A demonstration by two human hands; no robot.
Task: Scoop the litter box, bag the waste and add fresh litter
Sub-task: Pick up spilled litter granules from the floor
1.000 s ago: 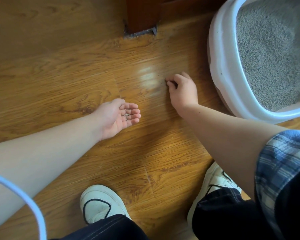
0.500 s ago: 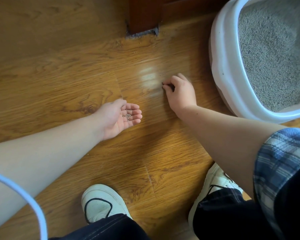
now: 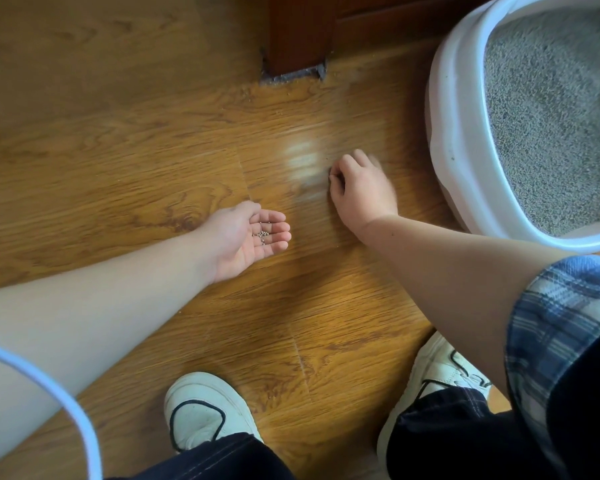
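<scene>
A white litter box full of grey litter stands at the upper right on the wood floor. My left hand lies palm up and cupped just above the floor, with several small grey litter grains resting on its fingers. My right hand is lowered to the floor left of the box, its fingers curled and its thumb and forefinger pinched together at the tips. What they pinch is too small and blurred to make out.
A dark wooden furniture leg stands at the top centre with dust and scattered grains around its base. My two white shoes are planted at the bottom. A white cable curves across the lower left.
My right hand has shifted slightly left and nearer along the floor, its fingertips staying pinched. My left hand keeps its cupped pose with the grains.
</scene>
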